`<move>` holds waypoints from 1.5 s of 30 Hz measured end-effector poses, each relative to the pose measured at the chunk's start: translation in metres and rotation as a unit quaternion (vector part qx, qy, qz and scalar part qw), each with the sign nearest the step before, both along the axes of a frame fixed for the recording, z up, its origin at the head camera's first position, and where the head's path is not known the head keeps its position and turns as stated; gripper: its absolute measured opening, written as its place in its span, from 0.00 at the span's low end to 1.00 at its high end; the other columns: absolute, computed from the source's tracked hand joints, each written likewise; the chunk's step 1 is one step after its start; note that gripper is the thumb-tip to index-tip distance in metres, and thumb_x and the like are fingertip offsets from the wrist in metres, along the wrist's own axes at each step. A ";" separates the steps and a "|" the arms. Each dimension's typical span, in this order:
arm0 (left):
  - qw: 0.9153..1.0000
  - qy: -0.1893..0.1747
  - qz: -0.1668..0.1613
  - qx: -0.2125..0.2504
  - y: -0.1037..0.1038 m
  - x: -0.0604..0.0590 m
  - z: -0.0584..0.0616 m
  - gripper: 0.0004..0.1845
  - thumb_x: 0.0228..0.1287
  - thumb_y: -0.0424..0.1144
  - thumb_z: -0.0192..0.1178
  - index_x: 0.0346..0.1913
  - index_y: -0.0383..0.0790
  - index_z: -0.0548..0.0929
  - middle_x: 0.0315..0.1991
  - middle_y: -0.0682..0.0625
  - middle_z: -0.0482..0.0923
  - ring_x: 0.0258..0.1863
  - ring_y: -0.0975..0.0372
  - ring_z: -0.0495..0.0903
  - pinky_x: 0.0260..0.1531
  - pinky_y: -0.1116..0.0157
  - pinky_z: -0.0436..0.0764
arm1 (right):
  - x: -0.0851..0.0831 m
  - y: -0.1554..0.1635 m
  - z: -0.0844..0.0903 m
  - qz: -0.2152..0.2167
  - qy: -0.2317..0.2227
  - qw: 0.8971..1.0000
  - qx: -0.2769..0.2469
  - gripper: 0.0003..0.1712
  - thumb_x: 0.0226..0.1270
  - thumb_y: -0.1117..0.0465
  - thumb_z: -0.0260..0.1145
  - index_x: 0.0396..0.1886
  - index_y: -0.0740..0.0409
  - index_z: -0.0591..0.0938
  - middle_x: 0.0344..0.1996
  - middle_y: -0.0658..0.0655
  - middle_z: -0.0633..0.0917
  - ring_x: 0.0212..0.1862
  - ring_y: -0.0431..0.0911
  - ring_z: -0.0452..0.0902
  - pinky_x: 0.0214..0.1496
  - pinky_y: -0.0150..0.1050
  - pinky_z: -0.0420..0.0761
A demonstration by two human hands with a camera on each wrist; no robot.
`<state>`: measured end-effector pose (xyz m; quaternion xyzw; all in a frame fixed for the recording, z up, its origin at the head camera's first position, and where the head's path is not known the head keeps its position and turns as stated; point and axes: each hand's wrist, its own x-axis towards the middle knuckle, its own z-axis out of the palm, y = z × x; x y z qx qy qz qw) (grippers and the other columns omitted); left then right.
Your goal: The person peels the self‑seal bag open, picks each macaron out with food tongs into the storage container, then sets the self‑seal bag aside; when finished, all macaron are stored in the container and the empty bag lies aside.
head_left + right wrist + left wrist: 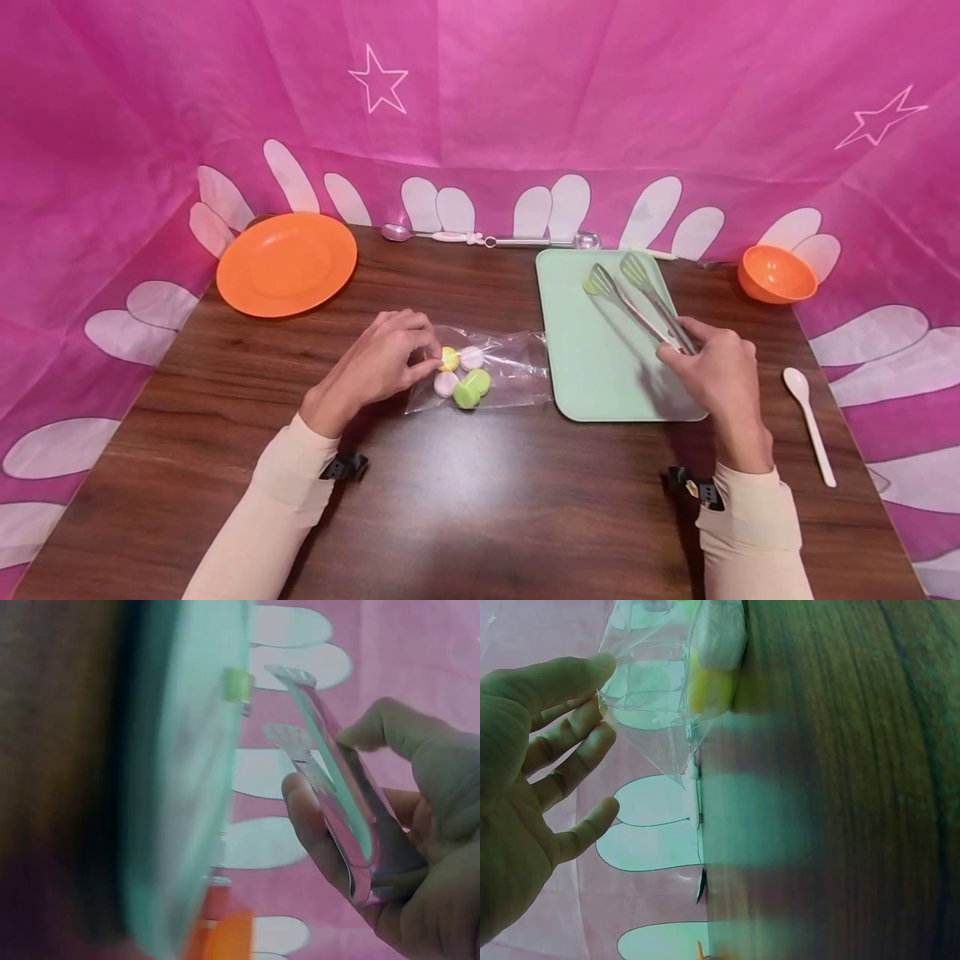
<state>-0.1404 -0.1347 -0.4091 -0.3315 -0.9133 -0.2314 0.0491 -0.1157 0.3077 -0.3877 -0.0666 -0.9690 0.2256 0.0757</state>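
My left hand (382, 357) pinches the edge of a clear plastic bag (517, 350) lying on the table; the left wrist view shows thumb and index finger meeting on the film (649, 690). Inside the bag sit several round, macaron-like pieces in yellow (449, 359), pale pink (445, 384) and green (465, 395). With my right hand (720, 367) I grip metal tongs (651, 300) by their arms, slotted ends apart, above a mint-green tray (600, 392). A green round piece (589, 287) rests on the tray beside one tong end.
An orange plate (287, 265) lies at the back left, and an orange bowl (777, 275) stands at the back right. Spoons (396, 232) line the back edge by the pink curtain (487, 100). A white spoon (810, 429) lies right of the right hand.
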 end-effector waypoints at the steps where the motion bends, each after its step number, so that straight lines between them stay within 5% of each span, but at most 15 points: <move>1: 1.000 0.000 0.000 0.000 0.000 0.000 0.000 0.03 0.65 0.38 0.77 0.37 0.45 0.92 0.41 0.52 0.86 0.48 0.56 0.82 0.64 0.46 0.77 | 0.002 0.001 0.005 0.005 -0.002 1.000 0.002 0.29 0.66 0.54 0.73 0.65 0.61 0.86 0.41 0.74 0.90 0.39 0.65 0.80 0.35 0.46 0.72; 8: 1.000 -0.004 0.000 -0.006 0.000 0.000 0.000 0.03 0.66 0.39 0.76 0.37 0.46 0.92 0.41 0.53 0.86 0.49 0.56 0.83 0.61 0.48 0.77 | 0.024 0.012 0.034 0.142 -0.016 0.990 -0.002 0.24 0.62 0.61 0.76 0.59 0.60 0.89 0.23 0.54 0.85 0.26 0.39 0.69 0.24 0.36 0.65; 14: 1.000 -0.008 0.002 -0.007 0.000 0.000 0.001 0.03 0.66 0.39 0.77 0.37 0.46 0.92 0.41 0.53 0.86 0.48 0.57 0.82 0.61 0.48 0.77 | 0.030 0.006 0.035 0.285 -0.056 0.956 -0.039 0.22 0.57 0.69 0.76 0.53 0.50 0.92 0.21 0.39 0.80 0.25 0.30 0.67 0.23 0.31 0.66; 18: 1.000 -0.009 0.002 -0.006 0.000 0.001 0.001 0.03 0.66 0.39 0.77 0.37 0.46 0.92 0.41 0.53 0.86 0.48 0.57 0.82 0.62 0.48 0.78 | 0.027 -0.005 0.030 0.335 -0.094 0.935 -0.073 0.21 0.58 0.69 0.76 0.52 0.50 0.92 0.26 0.38 0.84 0.28 0.30 0.71 0.25 0.29 0.70; 23: 1.000 -0.011 0.002 -0.007 0.000 0.003 0.002 0.03 0.66 0.39 0.77 0.37 0.46 0.92 0.41 0.53 0.86 0.48 0.57 0.82 0.61 0.48 0.78 | 0.019 -0.025 0.017 0.362 -0.116 0.921 -0.089 0.21 0.59 0.68 0.75 0.54 0.54 0.92 0.31 0.39 0.87 0.32 0.32 0.75 0.33 0.30 0.76; 29: 1.000 -0.015 -0.003 -0.005 0.000 0.003 0.002 0.03 0.66 0.39 0.77 0.37 0.48 0.92 0.40 0.55 0.85 0.47 0.58 0.81 0.58 0.49 0.79 | 0.009 -0.043 -0.001 0.376 -0.123 0.911 -0.115 0.23 0.58 0.70 0.73 0.55 0.54 0.91 0.32 0.43 0.89 0.30 0.34 0.77 0.30 0.30 0.77; 45: 1.000 -0.010 -0.003 -0.012 -0.001 0.003 0.000 0.03 0.66 0.41 0.77 0.37 0.48 0.92 0.39 0.55 0.85 0.46 0.59 0.81 0.54 0.52 0.79 | 0.009 -0.057 -0.007 0.379 -0.097 0.915 -0.096 0.25 0.56 0.72 0.72 0.52 0.47 0.92 0.29 0.39 0.86 0.29 0.34 0.76 0.31 0.30 0.75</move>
